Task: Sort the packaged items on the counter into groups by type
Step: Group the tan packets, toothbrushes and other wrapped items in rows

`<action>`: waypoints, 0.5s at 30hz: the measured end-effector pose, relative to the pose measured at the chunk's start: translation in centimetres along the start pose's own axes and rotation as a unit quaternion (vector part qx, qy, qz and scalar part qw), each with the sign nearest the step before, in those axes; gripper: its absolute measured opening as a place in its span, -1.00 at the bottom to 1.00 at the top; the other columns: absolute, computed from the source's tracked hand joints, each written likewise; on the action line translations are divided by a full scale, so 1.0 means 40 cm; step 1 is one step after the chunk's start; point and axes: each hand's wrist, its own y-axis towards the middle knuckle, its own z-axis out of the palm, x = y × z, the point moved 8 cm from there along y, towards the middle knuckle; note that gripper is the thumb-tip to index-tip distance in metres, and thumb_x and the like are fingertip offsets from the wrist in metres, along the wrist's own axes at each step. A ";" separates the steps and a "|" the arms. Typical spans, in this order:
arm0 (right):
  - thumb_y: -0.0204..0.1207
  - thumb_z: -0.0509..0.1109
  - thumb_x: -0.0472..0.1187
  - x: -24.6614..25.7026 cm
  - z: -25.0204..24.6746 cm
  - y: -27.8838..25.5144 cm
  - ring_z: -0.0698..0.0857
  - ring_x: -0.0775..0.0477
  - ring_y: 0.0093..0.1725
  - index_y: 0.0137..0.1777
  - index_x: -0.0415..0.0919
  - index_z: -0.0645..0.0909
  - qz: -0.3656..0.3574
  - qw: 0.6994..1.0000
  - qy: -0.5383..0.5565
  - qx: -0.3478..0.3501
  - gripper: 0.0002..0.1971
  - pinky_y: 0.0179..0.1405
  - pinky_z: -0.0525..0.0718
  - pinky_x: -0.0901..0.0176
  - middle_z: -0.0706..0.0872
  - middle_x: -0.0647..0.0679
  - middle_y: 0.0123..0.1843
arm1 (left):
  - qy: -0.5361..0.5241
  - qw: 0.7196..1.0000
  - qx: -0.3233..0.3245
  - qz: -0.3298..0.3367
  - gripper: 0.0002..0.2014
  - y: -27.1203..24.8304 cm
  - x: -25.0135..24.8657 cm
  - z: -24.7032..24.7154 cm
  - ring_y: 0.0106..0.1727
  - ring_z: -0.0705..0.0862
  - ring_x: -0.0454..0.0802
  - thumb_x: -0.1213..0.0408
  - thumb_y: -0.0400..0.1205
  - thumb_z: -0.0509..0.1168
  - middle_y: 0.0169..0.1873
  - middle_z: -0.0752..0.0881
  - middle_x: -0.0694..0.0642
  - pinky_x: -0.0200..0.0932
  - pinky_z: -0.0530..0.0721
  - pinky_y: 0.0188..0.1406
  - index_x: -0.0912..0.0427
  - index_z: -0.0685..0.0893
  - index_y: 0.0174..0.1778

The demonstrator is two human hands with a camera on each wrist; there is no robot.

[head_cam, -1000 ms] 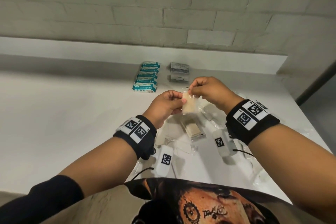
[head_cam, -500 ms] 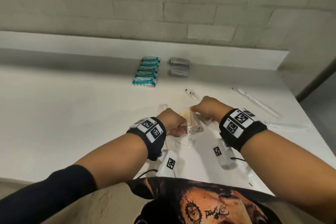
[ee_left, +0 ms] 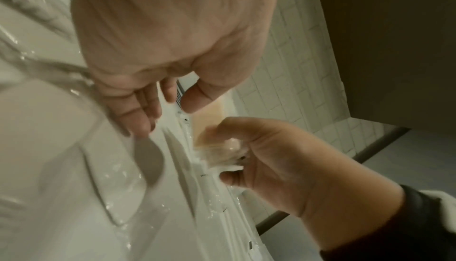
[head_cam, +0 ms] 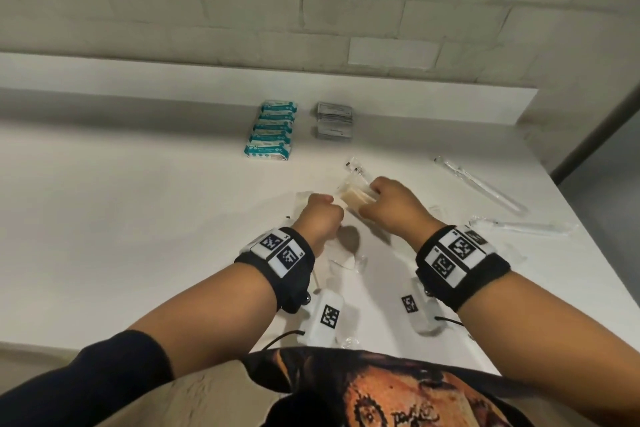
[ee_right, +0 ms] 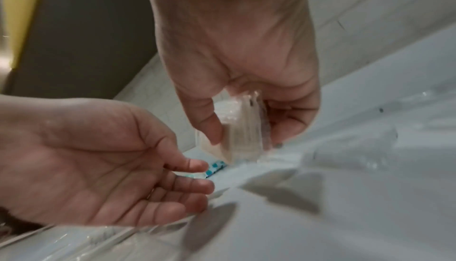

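Observation:
My right hand (head_cam: 372,199) grips a small stack of beige packets (head_cam: 355,197) in clear wrap, thumb on one side and fingers on the other, low over the white counter (head_cam: 138,218). The right wrist view shows the stack (ee_right: 243,148) tilted in my right hand (ee_right: 244,136). My left hand (head_cam: 320,213) hovers just left of it, palm open and fingers relaxed (ee_right: 192,173), holding nothing. Below it lie flat clear and white packets (head_cam: 341,262). The left wrist view shows both hands (ee_left: 172,99) (ee_left: 271,158) and the stack (ee_left: 212,140).
At the back, a row of teal packs (head_cam: 273,130) stands beside a pile of grey packets (head_cam: 334,120). A small clear sachet (head_cam: 356,166) lies past my hands. Two long clear-wrapped items (head_cam: 481,189) (head_cam: 519,227) lie at the right, near the counter's edge.
Both hands held one beige packet up a second ago, then lowered it onto the stack. Now my right hand carries the stack forward and my left hand has let go.

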 end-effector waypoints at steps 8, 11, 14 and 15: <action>0.41 0.37 0.08 -0.033 0.055 -0.009 0.58 -0.19 0.13 0.22 0.01 0.55 -0.058 0.981 -0.182 0.019 -0.61 0.02 0.61 -0.02 0.51 -0.08 0.12 | -0.028 0.995 0.017 0.094 -0.35 -0.020 -0.035 0.024 0.53 0.41 0.02 0.71 0.58 0.02 0.54 0.35 0.16 -0.47 0.57 -0.35 0.16 0.22 0.59; 0.43 0.39 0.00 -0.056 0.059 -0.013 0.63 -0.19 0.03 0.31 0.00 0.44 -0.038 0.985 -0.162 0.040 -0.56 -0.06 0.61 0.02 0.46 -0.10 0.17 | -0.019 0.993 0.027 0.110 -0.40 -0.014 -0.028 0.031 0.49 0.45 0.04 0.69 0.61 0.00 0.50 0.40 0.20 -0.57 0.58 -0.34 0.18 0.23 0.57; 0.49 0.39 -0.02 -0.052 0.088 -0.028 0.64 -0.18 -0.02 0.39 -0.02 0.35 -0.045 0.987 -0.129 0.086 -0.50 -0.06 0.61 0.02 0.44 -0.12 0.22 | 0.009 0.992 0.045 0.121 -0.36 -0.011 -0.017 0.047 0.42 0.49 0.08 0.71 0.58 0.06 0.48 0.40 0.20 -0.49 0.58 -0.02 0.15 0.24 0.57; 0.53 0.36 -0.03 -0.049 0.098 -0.030 0.64 -0.20 -0.02 0.41 -0.03 0.34 -0.054 0.986 -0.126 0.091 -0.53 -0.06 0.61 0.02 0.43 -0.12 0.22 | 0.014 0.991 0.057 0.121 -0.32 -0.012 -0.012 0.056 0.40 0.51 0.10 0.72 0.55 0.13 0.47 0.40 0.21 -0.34 0.58 0.12 0.14 0.24 0.56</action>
